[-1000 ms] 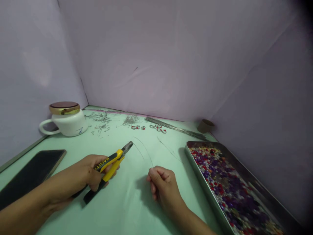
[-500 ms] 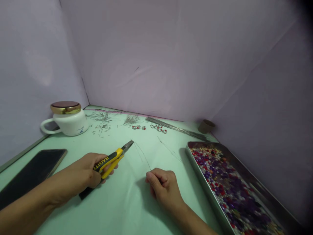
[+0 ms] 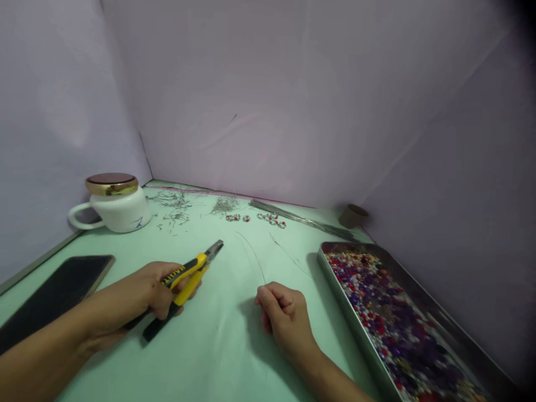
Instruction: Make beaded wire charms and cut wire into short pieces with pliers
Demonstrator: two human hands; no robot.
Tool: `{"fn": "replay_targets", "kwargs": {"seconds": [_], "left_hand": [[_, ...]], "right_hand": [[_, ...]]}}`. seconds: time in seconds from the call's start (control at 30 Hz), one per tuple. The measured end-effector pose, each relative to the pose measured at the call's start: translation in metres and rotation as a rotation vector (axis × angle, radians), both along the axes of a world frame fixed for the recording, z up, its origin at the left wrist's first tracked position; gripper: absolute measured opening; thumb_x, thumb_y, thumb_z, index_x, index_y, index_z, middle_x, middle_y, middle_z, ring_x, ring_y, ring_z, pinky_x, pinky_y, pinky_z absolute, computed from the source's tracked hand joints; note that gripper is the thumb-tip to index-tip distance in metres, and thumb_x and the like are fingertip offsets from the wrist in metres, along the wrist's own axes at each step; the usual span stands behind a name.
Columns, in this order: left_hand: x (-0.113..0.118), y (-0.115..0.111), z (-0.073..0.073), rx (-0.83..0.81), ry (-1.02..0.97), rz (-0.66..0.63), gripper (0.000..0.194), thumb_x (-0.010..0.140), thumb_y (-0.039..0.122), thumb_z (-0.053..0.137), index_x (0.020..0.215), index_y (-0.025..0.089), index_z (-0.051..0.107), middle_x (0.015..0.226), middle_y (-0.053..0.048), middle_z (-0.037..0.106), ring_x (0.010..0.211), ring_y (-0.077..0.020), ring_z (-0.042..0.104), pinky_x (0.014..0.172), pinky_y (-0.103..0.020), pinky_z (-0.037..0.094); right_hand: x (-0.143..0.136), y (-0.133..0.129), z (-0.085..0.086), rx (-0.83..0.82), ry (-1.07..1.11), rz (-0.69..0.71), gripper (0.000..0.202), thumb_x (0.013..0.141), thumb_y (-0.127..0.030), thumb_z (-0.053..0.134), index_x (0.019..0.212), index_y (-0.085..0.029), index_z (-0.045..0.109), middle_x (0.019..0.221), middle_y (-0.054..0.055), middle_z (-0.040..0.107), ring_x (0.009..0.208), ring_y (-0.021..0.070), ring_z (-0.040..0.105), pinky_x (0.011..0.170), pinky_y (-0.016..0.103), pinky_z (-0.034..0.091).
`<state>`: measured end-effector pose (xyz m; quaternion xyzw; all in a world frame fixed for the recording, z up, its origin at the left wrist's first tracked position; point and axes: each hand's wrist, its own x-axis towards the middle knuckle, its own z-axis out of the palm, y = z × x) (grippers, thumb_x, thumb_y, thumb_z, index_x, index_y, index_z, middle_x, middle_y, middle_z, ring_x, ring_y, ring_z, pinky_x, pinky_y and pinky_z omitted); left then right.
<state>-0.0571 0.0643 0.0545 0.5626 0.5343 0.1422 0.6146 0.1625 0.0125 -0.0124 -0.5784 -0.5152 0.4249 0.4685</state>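
Note:
Wrapped round the handles of yellow and black pliers (image 3: 189, 274) is my left hand (image 3: 161, 290); the jaws point up and to the right, with nothing visible between them. My right hand (image 3: 285, 312) pinches the lower end of a thin wire (image 3: 254, 254) between thumb and finger. The wire curves up and to the left, its far end free and apart from the plier jaws. A second thin wire (image 3: 287, 252) lies on the green table behind my right hand.
A metal tray (image 3: 355, 315) of mixed beads stands at right. Behind are a wire bundle (image 3: 301, 219), small red and clear bead pieces (image 3: 272, 220), wire scraps (image 3: 176, 215) and a brown cup (image 3: 353, 216). At left are a lidded white mug (image 3: 121, 211) and a phone (image 3: 54, 293).
The plier jaws have come away from the wire end, and the handles have spread. My right hand has shifted slightly right and up with the wire.

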Motion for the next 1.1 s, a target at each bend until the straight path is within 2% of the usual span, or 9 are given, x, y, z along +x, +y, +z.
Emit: {"fn": "replay_targets", "kwargs": {"seconds": [0.1, 0.5, 0.77, 0.93, 1.0, 1.03, 1.1], "left_hand": [[0.003, -0.006, 0.001, -0.101, -0.119, -0.049, 0.022, 0.045, 0.006, 0.042, 0.064, 0.018, 0.046, 0.060, 0.004, 0.041, 0.055, -0.0118, 0.032, 0.047, -0.022, 0.023], [0.004, -0.010, 0.003, -0.075, 0.039, -0.009, 0.022, 0.044, 0.012, 0.042, 0.064, 0.019, 0.047, 0.060, 0.005, 0.040, 0.057, -0.0126, 0.031, 0.049, -0.024, 0.023], [0.001, -0.007, -0.001, 0.041, 0.062, -0.117, 0.020, 0.051, 0.012, 0.043, 0.070, 0.018, 0.048, 0.060, 0.006, 0.042, 0.057, -0.0121, 0.033, 0.049, -0.024, 0.023], [0.001, -0.003, -0.003, 0.140, 0.141, -0.139, 0.014, 0.049, 0.010, 0.042, 0.061, 0.018, 0.043, 0.055, 0.007, 0.036, 0.051, -0.0094, 0.028, 0.044, -0.023, 0.019], [0.001, 0.000, -0.005, 0.083, 0.064, -0.093, 0.016, 0.047, 0.007, 0.042, 0.060, 0.017, 0.042, 0.054, 0.006, 0.039, 0.050, -0.0086, 0.031, 0.043, -0.022, 0.021], [0.000, 0.003, -0.005, 0.025, -0.013, -0.020, 0.018, 0.046, 0.006, 0.043, 0.060, 0.017, 0.042, 0.056, 0.006, 0.042, 0.051, -0.0089, 0.036, 0.044, -0.021, 0.026], [-0.004, 0.009, -0.006, -0.075, -0.169, 0.225, 0.025, 0.044, 0.003, 0.044, 0.063, 0.018, 0.039, 0.066, 0.004, 0.048, 0.061, -0.0111, 0.046, 0.052, -0.021, 0.040]], "right_hand": [[0.000, 0.000, -0.001, 0.029, -0.048, 0.019, 0.032, 0.079, -0.037, 0.049, 0.056, -0.017, 0.055, 0.037, -0.004, 0.043, 0.033, 0.0086, 0.037, 0.036, 0.021, 0.028], [0.000, -0.004, -0.001, 0.161, -0.213, 0.113, 0.033, 0.082, -0.031, 0.048, 0.055, -0.016, 0.059, 0.039, -0.003, 0.046, 0.036, 0.0089, 0.038, 0.039, 0.021, 0.030], [0.000, -0.004, 0.001, 0.185, -0.259, 0.139, 0.034, 0.083, -0.031, 0.046, 0.053, -0.016, 0.057, 0.040, -0.003, 0.045, 0.037, 0.0088, 0.038, 0.040, 0.021, 0.031], [0.002, -0.004, 0.002, 0.162, -0.268, 0.132, 0.035, 0.083, -0.032, 0.045, 0.054, -0.016, 0.056, 0.039, -0.003, 0.044, 0.036, 0.0090, 0.038, 0.041, 0.021, 0.031], [0.001, -0.005, 0.001, 0.157, -0.268, 0.131, 0.035, 0.083, -0.033, 0.044, 0.055, -0.016, 0.055, 0.039, -0.003, 0.043, 0.036, 0.0089, 0.037, 0.040, 0.021, 0.030], [0.000, -0.007, 0.001, 0.160, -0.271, 0.141, 0.035, 0.083, -0.033, 0.044, 0.054, -0.016, 0.054, 0.039, -0.003, 0.043, 0.036, 0.0089, 0.037, 0.040, 0.022, 0.030], [-0.002, -0.010, 0.002, 0.160, -0.272, 0.176, 0.037, 0.083, -0.032, 0.044, 0.049, -0.017, 0.049, 0.040, -0.003, 0.042, 0.038, 0.0088, 0.037, 0.040, 0.022, 0.028]]}}
